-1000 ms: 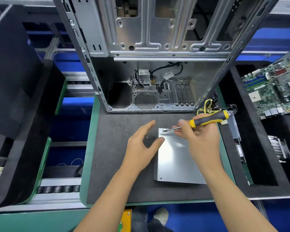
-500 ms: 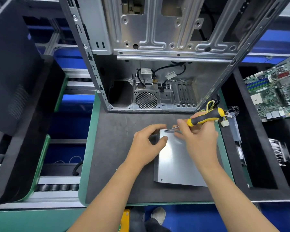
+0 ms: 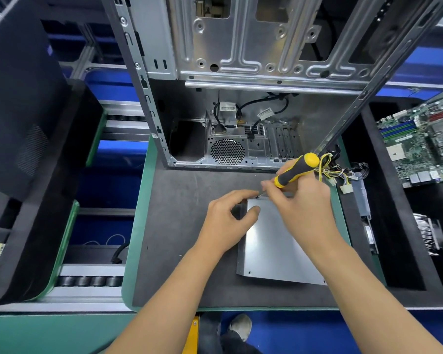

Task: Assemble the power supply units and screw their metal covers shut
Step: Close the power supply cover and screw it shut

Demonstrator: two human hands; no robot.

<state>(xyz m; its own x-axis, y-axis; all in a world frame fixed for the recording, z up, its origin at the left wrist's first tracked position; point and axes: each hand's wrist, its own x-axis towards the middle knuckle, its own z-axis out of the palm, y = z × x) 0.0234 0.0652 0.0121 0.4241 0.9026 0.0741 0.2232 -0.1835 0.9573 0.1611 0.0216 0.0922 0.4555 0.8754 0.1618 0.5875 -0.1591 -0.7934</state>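
Left hand (image 3: 226,221) now pinches cover (image 3: 271,246) corner; right hand (image 3: 302,208) grips screwdriver (image 3: 296,169).

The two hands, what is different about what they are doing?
The right hand grips a screwdriver; the left hand holds no tool. The right hand reaches over the metal cover from the right; the left hand sits at the cover's far left corner, thumb on top. The right hand's fingers pinch near the screwdriver's shaft; the left hand's fingers curl round the corner. Both meet at that same corner.
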